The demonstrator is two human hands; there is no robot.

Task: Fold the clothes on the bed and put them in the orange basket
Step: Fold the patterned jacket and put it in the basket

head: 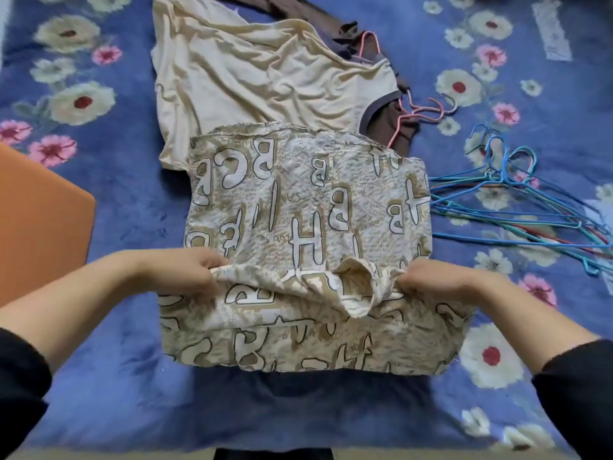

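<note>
Pinching, fingers (215, 262) curled, letter-print shirt (298, 200) fold in left hand (195, 270), right hand (428, 277); soft, probably floppy; hold side edges.

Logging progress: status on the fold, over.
Left hand and right hand both pinch the printed shirt, mid-fold. Orange basket at left. Blue hangers lie by its right edge.

- The patterned garment (298, 200) carries large white letters outlined in black, many of them mirrored or turned; a "B" and a "C" stand side by side near its upper left edge;
- a big "H" sits at the centre of the frame, just above the fold; further "B"s lie to its right;
- the fine brown script between the letters is too small to read.
</note>
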